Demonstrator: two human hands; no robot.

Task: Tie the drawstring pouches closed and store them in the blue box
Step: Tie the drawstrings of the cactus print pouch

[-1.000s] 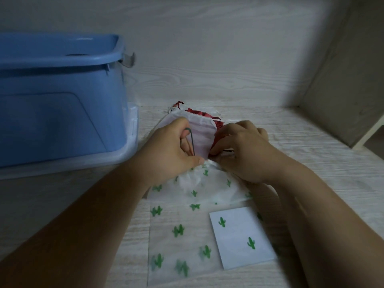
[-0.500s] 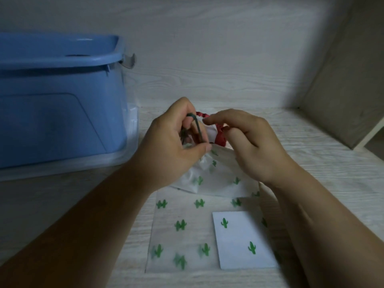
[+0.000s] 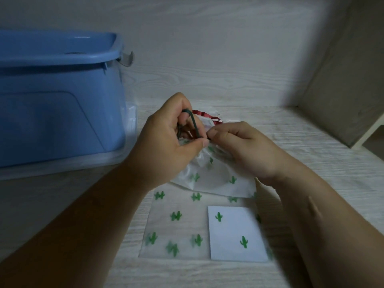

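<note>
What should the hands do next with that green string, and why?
Probably the right hand should pull the string it pinches through the loop and snug it tight. The left hand holds a green loop above the gathered neck of the cactus pouch, the right pinches just beside it, and the pouch is not yet in the blue box.

- Counter [image 3: 291, 142]: pale, whitewashed wood grain.
- Back wall [image 3: 207, 48]: same pale grain.
- Side panel [image 3: 342, 90]: darker, standing at the right.
- White card [image 3: 234, 238]: lying flat on the near side, two green cacti apparently printed on it.
</note>
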